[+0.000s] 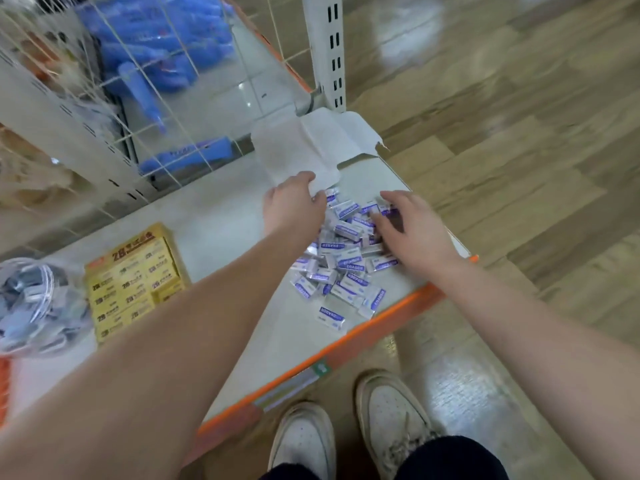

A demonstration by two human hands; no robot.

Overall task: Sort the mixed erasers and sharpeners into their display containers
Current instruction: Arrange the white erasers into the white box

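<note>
Erasers point(346, 265), touching right grip point(415, 230), beside left grip point(291, 206)

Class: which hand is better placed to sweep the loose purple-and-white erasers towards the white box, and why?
Right, probably. The right hand lies spread on the eraser pile, ready to push it, while the left hand is occupied gripping the near flap of the white box.

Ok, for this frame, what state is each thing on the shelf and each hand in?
White cardboard box: open, flaps spread, at the shelf's far end.
Purple-and-white wrapped erasers: loose heap on the shelf, unsorted.
Yellow cardboard display box: open, rows of erasers inside.
Clear plastic container: holds grey pieces, blurred.
Left hand: grips the white box's flap.
Right hand: fingers spread, resting on the heap.
</note>
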